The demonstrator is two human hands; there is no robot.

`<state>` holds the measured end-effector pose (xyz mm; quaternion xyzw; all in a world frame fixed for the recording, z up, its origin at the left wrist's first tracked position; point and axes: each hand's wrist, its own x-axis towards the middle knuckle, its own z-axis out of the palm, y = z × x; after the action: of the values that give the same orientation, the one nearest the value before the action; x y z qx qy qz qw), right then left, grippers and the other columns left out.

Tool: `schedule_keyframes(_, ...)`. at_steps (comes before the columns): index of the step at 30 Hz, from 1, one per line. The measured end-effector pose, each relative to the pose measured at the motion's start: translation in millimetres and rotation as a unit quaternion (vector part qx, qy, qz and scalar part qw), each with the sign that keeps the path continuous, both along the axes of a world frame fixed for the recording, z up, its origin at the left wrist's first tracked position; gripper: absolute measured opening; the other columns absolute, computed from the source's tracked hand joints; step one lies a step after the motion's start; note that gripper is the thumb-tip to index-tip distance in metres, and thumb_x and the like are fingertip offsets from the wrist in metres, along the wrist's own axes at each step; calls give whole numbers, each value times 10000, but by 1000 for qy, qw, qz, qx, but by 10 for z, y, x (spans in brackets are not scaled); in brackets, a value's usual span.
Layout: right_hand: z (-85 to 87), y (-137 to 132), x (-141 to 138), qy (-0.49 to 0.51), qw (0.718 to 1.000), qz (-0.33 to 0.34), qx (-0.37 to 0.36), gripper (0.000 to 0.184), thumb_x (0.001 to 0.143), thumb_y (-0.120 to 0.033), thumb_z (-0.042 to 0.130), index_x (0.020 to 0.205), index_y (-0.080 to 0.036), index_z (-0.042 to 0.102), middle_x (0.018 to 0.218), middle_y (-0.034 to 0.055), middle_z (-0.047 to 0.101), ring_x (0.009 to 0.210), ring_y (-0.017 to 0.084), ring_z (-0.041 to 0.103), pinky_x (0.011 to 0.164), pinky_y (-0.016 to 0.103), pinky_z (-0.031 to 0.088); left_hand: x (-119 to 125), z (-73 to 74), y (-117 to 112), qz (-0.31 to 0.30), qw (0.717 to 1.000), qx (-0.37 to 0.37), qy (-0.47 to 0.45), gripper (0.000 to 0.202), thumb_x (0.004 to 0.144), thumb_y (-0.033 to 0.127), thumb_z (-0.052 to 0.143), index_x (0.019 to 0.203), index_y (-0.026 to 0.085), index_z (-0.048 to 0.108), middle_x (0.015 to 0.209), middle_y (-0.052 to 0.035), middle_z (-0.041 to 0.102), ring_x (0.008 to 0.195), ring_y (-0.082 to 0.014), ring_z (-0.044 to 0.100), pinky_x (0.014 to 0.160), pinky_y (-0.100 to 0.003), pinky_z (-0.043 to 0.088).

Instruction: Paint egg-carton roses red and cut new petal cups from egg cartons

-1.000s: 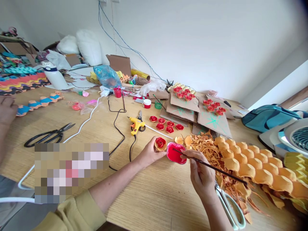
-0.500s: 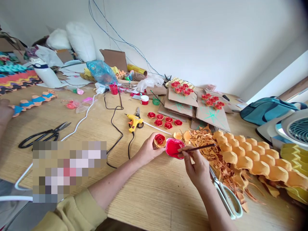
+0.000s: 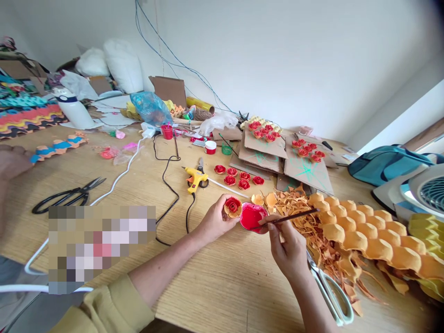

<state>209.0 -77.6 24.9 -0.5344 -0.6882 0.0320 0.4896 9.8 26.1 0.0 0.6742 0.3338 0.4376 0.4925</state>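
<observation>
Holds a red rose (image 3: pixel 232 207) with orange outer petals in the left hand (image 3: pixel 218 219), just left of a bowl (image 3: pixel 247 206) of red paint (image 3: pixel 250 215). Grips a paintbrush (image 3: pixel 294 215) in the right hand (image 3: pixel 287 247), with its tip at the bowl's near side. Includes six red roses (image 3: pixel 244 176) beyond, on the counter (image 3: pixel 208 286).

Brush tip (image 3: pixel 255 227) indistinct, co-worker's hand (image 3: pixel 13 162) cropped, fan (image 3: pixel 411 196) cropped

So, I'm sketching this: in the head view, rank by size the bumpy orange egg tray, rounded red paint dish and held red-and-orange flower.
Orange egg tray
Red paint dish
Red-and-orange flower
</observation>
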Motion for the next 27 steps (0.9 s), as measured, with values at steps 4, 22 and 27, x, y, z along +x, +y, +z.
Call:
schedule_keyframes(4, 20, -26, 13, 25, 1000, -13, 9, 128, 1040, -211, 519, 1032, -243, 642, 894, 34, 768, 725, 179, 756, 653, 278, 584, -9, 12, -14, -8, 1000, 14, 12, 415, 796, 227, 781, 1150, 201, 566, 1089, -59, 694, 1011, -208, 684, 905, -308, 559)
schedule_keyframes(22, -12, -38, -77, 83, 986, 99, 103, 222, 1033, -101, 459, 1146, -235, 595, 1147, 105, 749, 1133, 240, 724, 916, 451, 622, 1, 117, -110, -88, 996, -7, -3, 472, 833, 240, 786, 1260, 209, 589, 1272, -102, 708, 1184, -253, 680, 1025, -356, 540)
schedule_keyframes(27, -4, -45, -64, 63, 988, 104, 91, 243, 1019, -72, 460, 1157, -224, 590, 1124, 98, 740, 1117, 222, 721, 933, 427, 614, -5, 142, -118, -82, 996, -23, -8, 455, 815, 238, 792, 1224, 206, 597, 1245, -100, 717, 1154, -251, 689, 1013, -356, 547)
